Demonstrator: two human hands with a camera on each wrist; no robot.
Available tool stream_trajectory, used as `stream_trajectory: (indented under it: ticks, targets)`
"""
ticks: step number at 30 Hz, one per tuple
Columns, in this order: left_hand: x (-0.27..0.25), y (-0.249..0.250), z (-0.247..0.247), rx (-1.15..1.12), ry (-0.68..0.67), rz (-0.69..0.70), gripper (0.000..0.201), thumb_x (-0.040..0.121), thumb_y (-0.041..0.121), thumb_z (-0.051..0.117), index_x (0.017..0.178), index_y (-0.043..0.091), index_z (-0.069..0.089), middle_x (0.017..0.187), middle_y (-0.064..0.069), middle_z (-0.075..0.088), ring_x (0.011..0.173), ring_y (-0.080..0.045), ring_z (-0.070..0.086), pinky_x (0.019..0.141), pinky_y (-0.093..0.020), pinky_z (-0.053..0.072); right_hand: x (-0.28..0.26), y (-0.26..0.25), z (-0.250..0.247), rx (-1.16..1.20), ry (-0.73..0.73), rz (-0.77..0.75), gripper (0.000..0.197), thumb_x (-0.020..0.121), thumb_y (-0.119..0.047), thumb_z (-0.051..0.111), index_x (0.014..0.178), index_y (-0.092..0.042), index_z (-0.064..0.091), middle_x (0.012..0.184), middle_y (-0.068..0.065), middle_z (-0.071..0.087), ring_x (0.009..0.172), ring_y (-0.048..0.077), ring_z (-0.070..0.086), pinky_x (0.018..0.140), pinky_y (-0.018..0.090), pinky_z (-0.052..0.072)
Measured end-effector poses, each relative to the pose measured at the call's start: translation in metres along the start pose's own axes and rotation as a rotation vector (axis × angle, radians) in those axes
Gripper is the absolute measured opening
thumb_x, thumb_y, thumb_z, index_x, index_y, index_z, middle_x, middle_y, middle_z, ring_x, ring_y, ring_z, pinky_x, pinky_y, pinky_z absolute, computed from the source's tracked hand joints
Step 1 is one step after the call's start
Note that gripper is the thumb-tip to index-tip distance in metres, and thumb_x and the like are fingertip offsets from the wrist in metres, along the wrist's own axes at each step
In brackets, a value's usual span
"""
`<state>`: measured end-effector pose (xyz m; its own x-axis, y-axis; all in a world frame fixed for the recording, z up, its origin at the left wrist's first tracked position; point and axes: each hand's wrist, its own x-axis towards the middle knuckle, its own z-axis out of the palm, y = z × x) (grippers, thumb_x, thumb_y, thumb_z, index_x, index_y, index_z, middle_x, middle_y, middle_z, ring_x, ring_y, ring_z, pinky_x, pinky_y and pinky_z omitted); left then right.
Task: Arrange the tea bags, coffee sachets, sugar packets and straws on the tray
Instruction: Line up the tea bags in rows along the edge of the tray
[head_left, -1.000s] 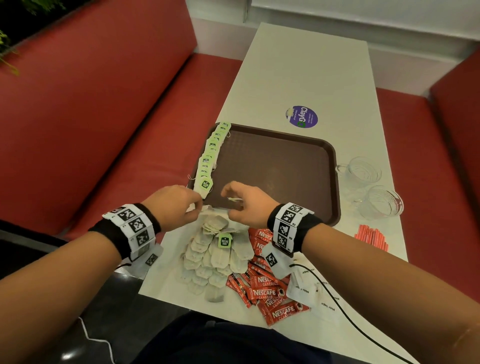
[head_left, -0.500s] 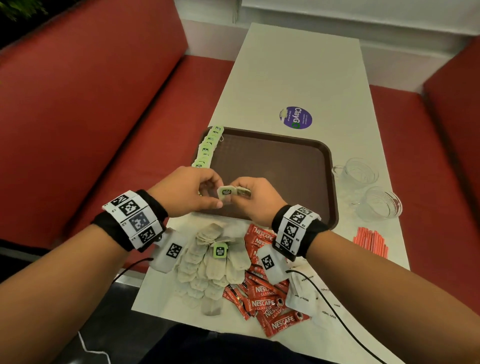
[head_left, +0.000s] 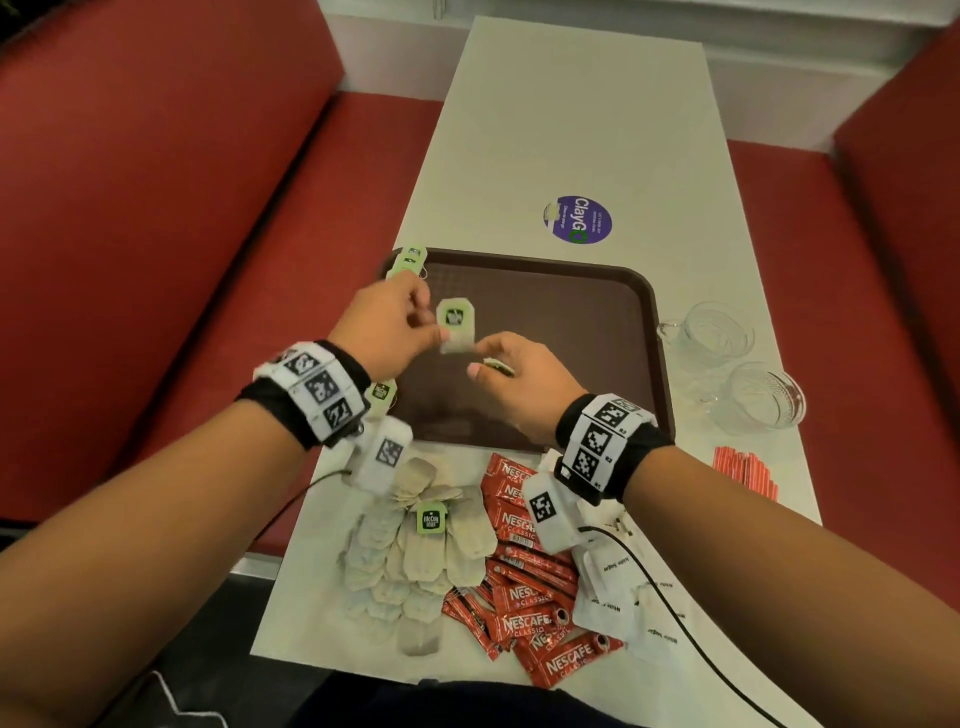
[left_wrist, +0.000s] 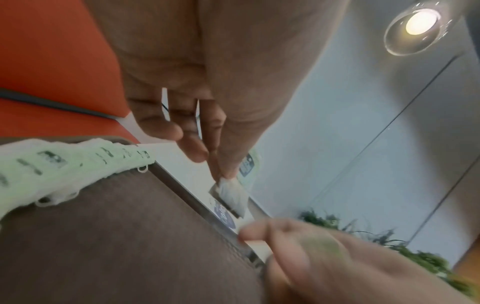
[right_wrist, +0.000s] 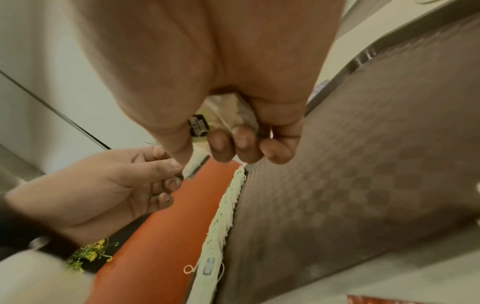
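Green-tagged tea bag (head_left: 456, 327) hangs pinched in the left hand (head_left: 387, 327) above the brown tray (head_left: 597, 364); the right hand (head_left: 524, 387) curls round another bag just beside it. Tagged bags line the tray's left rim (right_wrist: 226, 207), loose bags (head_left: 415, 551) and coffee sachets (head_left: 535, 597) nearer

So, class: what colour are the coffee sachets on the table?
Red with white lettering; the coffee sachets show best in the head view.

Tea bags (head_left: 410, 551) before tray (head_left: 644, 312) (sachets (head_left: 524, 597) rightward)
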<state>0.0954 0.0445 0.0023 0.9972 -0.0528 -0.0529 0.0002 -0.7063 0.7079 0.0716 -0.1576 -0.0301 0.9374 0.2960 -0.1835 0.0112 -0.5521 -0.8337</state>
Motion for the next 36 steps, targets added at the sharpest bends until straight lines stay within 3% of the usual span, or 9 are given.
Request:
stream_trajectory:
  ticks: [2,4,9,14,19,23,27,30,36]
  targets:
    - [0.029,-0.008,-0.003,0.05,0.05,-0.08,0.031,0.081,0.019,0.079,0.079,0.025,0.049,0.082,0.006,0.069,0.071,-0.01,0.061,0.06,-0.024,0.043,0.0,0.006,-0.001,-0.075,-0.055,0.045,0.025,0.096,-0.034,0.063,0.116,-0.019,0.059,0.109,-0.001,0.066,0.096,0.016,0.061,0.085,0.032,0.048]
    - [0.059,-0.016,-0.005,0.121,0.037,-0.15,0.032,0.079,0.02,0.08,0.076,0.023,0.049,0.08,0.005,0.069,0.065,-0.011,0.057,0.056,-0.026,0.043,-0.001,0.011,-0.003,-0.173,-0.13,0.063,0.017,0.095,-0.032,0.064,0.105,-0.02,0.062,0.099,-0.001,0.067,0.089,0.016,0.062,0.079,0.032,0.049]
    - [0.113,-0.024,0.004,0.338,-0.09,-0.214,0.028,0.074,0.026,0.085,0.078,0.022,0.057,0.097,-0.003,0.07,0.086,-0.022,0.063,0.07,-0.029,0.047,-0.003,0.028,-0.008,-0.297,-0.264,0.111,0.015,0.09,-0.034,0.071,0.09,-0.019,0.067,0.093,-0.002,0.069,0.086,0.015,0.064,0.078,0.031,0.052]
    - [0.139,-0.032,0.02,0.481,-0.153,-0.23,0.019,0.079,0.027,0.082,0.082,0.023,0.064,0.101,-0.001,0.07,0.094,-0.023,0.065,0.078,-0.032,0.053,-0.008,0.039,-0.012,-0.416,-0.434,0.154,0.013,0.086,-0.028,0.076,0.099,-0.024,0.074,0.102,-0.008,0.072,0.093,0.01,0.065,0.087,0.032,0.055]
    - [0.147,-0.043,0.029,0.488,-0.148,-0.159,0.006,0.081,0.024,0.077,0.084,0.027,0.074,0.097,0.005,0.071,0.093,-0.02,0.066,0.085,-0.032,0.055,-0.005,0.043,-0.013,-0.401,-0.426,0.169,0.015,0.086,-0.025,0.077,0.101,-0.023,0.076,0.101,-0.009,0.072,0.093,0.008,0.065,0.083,0.024,0.051]
    - [0.151,-0.047,0.036,0.61,-0.277,-0.095,0.028,0.079,0.035,0.081,0.106,0.028,0.076,0.111,0.007,0.07,0.106,-0.02,0.063,0.086,-0.03,0.05,0.002,0.039,-0.013,-0.432,-0.477,0.164,0.014,0.087,-0.023,0.077,0.1,-0.023,0.076,0.099,-0.009,0.072,0.092,0.009,0.065,0.079,0.022,0.05]
    - [0.17,-0.052,0.039,0.801,-0.19,-0.092,0.027,0.084,0.045,0.074,0.109,0.034,0.074,0.115,0.005,0.069,0.112,-0.025,0.056,0.087,-0.037,0.043,0.005,0.041,-0.013,-0.428,-0.492,0.17,0.011,0.086,-0.023,0.077,0.097,-0.026,0.075,0.098,-0.01,0.072,0.092,0.008,0.065,0.081,0.024,0.052]
    - [0.181,-0.056,0.044,0.913,-0.122,-0.101,0.031,0.087,0.049,0.067,0.112,0.03,0.072,0.114,0.001,0.066,0.115,-0.027,0.047,0.092,-0.041,0.037,0.003,0.046,-0.014,-0.364,-0.485,0.187,0.014,0.087,-0.022,0.077,0.101,-0.023,0.075,0.099,-0.01,0.071,0.091,0.005,0.065,0.077,0.02,0.048]
    - [0.191,-0.061,0.045,0.871,-0.151,-0.127,0.03,0.087,0.038,0.072,0.112,0.021,0.074,0.116,-0.004,0.067,0.111,-0.03,0.059,0.088,-0.038,0.053,0.002,0.049,-0.014,-0.318,-0.496,0.209,0.014,0.088,-0.022,0.075,0.101,-0.024,0.074,0.099,-0.009,0.071,0.089,0.005,0.067,0.08,0.022,0.051]
